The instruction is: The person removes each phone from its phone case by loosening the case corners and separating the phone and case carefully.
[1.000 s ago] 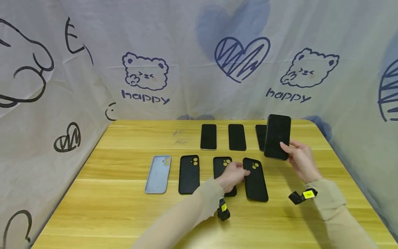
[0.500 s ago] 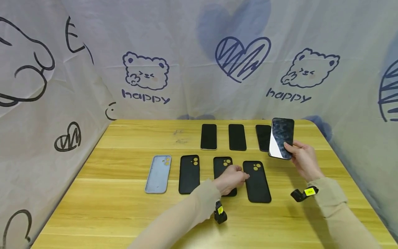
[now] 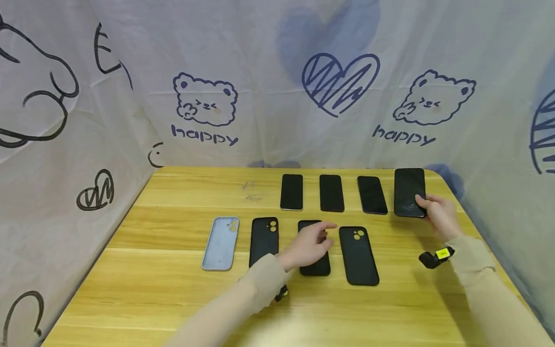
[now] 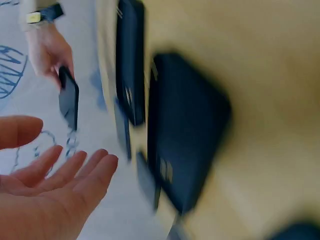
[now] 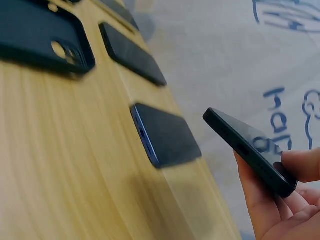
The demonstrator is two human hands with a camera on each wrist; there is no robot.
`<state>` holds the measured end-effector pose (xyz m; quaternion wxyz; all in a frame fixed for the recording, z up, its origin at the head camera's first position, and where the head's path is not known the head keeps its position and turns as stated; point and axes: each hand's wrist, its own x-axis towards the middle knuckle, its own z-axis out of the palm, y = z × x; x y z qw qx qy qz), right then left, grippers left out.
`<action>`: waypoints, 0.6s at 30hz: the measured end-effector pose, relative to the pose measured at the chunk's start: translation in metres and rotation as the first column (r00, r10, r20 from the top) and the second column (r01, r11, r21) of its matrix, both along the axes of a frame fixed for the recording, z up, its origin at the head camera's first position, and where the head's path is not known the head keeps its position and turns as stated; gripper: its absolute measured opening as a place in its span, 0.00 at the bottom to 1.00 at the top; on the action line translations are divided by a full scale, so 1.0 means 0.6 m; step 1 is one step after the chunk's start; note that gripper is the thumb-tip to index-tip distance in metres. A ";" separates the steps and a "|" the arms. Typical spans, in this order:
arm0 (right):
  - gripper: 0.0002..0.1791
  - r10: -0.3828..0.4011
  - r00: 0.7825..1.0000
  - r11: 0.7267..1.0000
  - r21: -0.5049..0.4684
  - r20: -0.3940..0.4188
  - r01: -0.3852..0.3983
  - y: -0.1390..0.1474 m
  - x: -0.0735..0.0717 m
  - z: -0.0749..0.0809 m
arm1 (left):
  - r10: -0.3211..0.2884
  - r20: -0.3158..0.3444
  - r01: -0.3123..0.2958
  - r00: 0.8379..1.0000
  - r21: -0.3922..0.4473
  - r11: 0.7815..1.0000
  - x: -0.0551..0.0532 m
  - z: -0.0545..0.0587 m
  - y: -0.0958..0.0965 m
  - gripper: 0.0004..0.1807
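My right hand holds a black smartphone by its lower right side, thumb on the screen, at the table's far right. In the right wrist view the smartphone is tilted, with thumb and fingers gripping its near end. My left hand hovers over a black phone case, partly covering it, its fingers loosely extended. Nothing lies between those fingers in the left wrist view, where the left hand has its thumb apart. Just right of it lies another black phone case with a camera cutout.
Three more phones lie in a row at the back: a left one, a middle one and a right one. A light blue phone case and a black one lie at left. A printed cloth hangs behind the table.
The right hand has carried the smartphone rightward, uncovering the phone behind it. The left hand has let go of the rightmost case, now lying flat, and has drawn back to the left.
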<state>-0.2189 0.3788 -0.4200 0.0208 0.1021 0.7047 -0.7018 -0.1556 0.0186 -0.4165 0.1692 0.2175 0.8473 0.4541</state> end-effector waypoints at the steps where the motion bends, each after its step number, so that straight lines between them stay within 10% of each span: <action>1: 0.20 0.011 1.000 0.999 0.053 0.002 -0.011 0.006 -0.003 0.000 | -0.015 -0.064 0.012 0.998 -0.040 0.999 -0.001 0.004 -0.012 0.24; 8: 0.41 0.018 0.996 0.970 0.239 0.086 -0.039 0.025 -0.032 -0.014 | -0.059 -0.373 -0.033 0.926 -0.237 0.971 -0.003 0.014 -0.116 0.23; 18: 0.39 0.001 0.987 0.956 0.291 0.163 -0.049 -0.001 -0.070 -0.027 | 0.060 -0.443 -0.196 0.895 -0.269 0.943 -0.001 0.005 -0.230 0.22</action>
